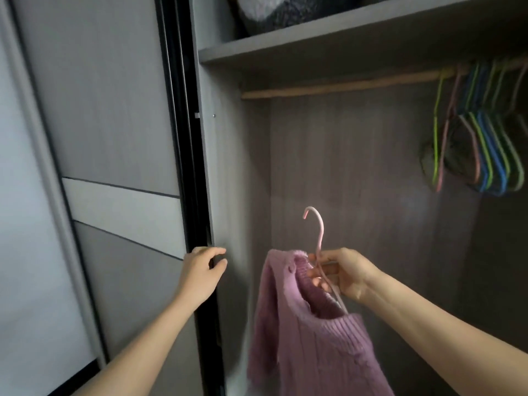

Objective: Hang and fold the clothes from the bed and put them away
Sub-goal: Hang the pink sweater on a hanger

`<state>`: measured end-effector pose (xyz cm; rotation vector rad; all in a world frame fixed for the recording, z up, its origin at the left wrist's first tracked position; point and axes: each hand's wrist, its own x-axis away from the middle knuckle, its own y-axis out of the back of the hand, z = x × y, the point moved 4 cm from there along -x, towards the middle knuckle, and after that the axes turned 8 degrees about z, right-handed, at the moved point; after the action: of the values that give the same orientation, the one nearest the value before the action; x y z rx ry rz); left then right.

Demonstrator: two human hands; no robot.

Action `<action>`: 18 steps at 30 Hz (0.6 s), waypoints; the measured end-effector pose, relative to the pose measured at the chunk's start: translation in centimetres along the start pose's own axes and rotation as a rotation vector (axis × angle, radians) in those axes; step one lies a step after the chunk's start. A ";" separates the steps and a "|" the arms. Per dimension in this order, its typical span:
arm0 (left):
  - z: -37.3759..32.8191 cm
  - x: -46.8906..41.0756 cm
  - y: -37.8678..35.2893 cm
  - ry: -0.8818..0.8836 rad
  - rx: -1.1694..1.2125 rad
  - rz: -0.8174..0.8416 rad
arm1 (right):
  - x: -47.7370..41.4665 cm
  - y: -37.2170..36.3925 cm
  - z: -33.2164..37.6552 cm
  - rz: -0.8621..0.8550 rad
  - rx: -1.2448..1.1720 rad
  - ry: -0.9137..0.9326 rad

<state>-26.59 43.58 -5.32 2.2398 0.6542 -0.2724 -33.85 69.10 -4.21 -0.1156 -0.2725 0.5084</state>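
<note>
While the right hand (pixel 340 272) grips the hanger (pixel 319 232) bearing the sweater (pixel 308 352) at six o'clock, lift its hook squarely over the rail (pixel 328 88) at twelve; the left hand (pixel 201 271) curls by the door (pixel 114 124), grip unclear.

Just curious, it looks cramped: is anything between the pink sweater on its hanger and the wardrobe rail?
Nothing visible. Above the sweater and its hanger the rail is bare; coloured hangers bunch at its right end.

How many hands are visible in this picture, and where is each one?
2. The left hand is at the edge of the sliding door; the right hand grips the pink hanger carrying the purple sweater. None is hidden.
</note>
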 end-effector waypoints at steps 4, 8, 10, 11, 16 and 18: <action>-0.2 -5.3 1.3 -0.115 -0.217 -0.180 | -3.5 0.2 3.9 -0.136 -0.101 0.154; -0.8 -11.3 4.4 -0.238 -0.312 -0.284 | -6.6 -1.1 10.0 -0.206 -0.189 0.298; -1.0 -15.1 6.4 -0.327 -0.308 -0.321 | -8.5 -3.0 13.5 -0.194 -0.150 0.358; -1.3 -16.7 7.4 -0.384 -0.314 -0.331 | -9.1 -3.9 15.0 -0.181 -0.128 0.379; -2.1 -23.1 12.0 -0.620 -0.442 -0.398 | -11.4 -7.7 20.6 -0.297 0.019 0.488; -2.4 -25.5 13.1 -0.649 -0.462 -0.409 | -13.0 -8.8 22.0 -0.377 0.063 0.520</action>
<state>-41.20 28.47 14.38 1.4400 0.7132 -0.9059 -46.93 55.91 15.39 -0.1271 0.2295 0.1005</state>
